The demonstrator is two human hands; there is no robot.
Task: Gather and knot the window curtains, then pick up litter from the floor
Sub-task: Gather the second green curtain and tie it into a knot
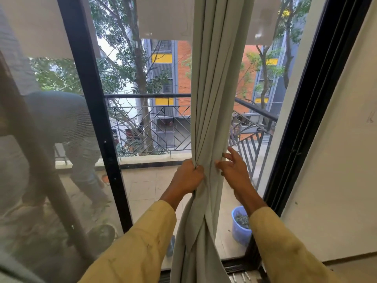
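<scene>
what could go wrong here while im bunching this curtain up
Only the left hand has a grip on the curtain. The right hand just touches its edge with spread fingers, so folds may slip loose before a knot forms. Pulling down hard on the bunch could also strain whatever holds the curtain up, which is out of view.

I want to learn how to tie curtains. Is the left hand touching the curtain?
Touching. The head view shows the left hand with its fingers curled tight round the bunched pale curtain, and the folds are pinched in its fist.
</scene>
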